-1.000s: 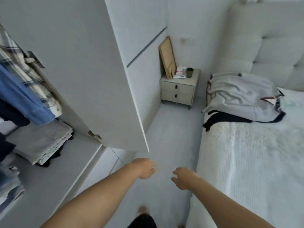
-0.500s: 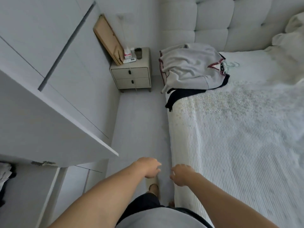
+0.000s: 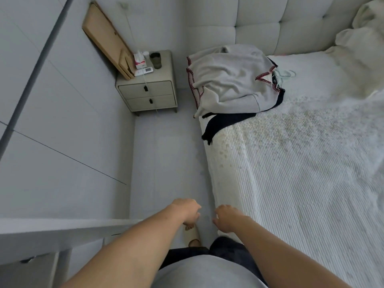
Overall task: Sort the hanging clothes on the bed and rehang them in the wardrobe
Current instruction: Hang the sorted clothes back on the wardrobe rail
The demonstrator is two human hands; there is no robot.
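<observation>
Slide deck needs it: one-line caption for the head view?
Both hands, left and right, empty beside the bed; clothes pile waits near the headboard.

clothes pile (image 3: 230, 80) on bed (image 3: 301, 173), nightstand (image 3: 148, 94) left

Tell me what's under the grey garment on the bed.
Under the grey garment, a black garment sticks out toward the bed edge; hanger hooks show beyond. Anything else beneath is covered.

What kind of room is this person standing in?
Most likely a bedroom in a home. A bed with a padded headboard fills the right side, a small nightstand with two drawers stands beside it, and a pile of clothes lies on the bed.
</observation>
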